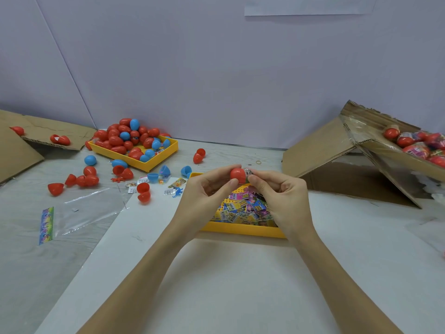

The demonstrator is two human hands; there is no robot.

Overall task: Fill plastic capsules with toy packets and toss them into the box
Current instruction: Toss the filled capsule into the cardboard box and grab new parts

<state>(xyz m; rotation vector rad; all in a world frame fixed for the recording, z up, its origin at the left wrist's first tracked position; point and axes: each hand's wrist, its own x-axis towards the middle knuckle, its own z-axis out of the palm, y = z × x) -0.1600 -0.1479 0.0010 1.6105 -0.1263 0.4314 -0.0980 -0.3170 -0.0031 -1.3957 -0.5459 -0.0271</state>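
A: Which parts of the person are shown?

B: Two forearms and two hands are shown, the left hand (204,189) and the right hand (283,196), both seen just in front of the yellow tray (240,231).

A: What is worn?

B: No sleeves are seen; both forearms are bare to the frame's lower edge. No rings, watch or gloves are visible. Short, unpainted nails are shown.

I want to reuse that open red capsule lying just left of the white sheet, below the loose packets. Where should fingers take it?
The open red capsule lies with its two joined halves splayed. Judging by that pose, come down from above and pinch one half across its rounded sides; nothing crowds it, and the other half should follow.
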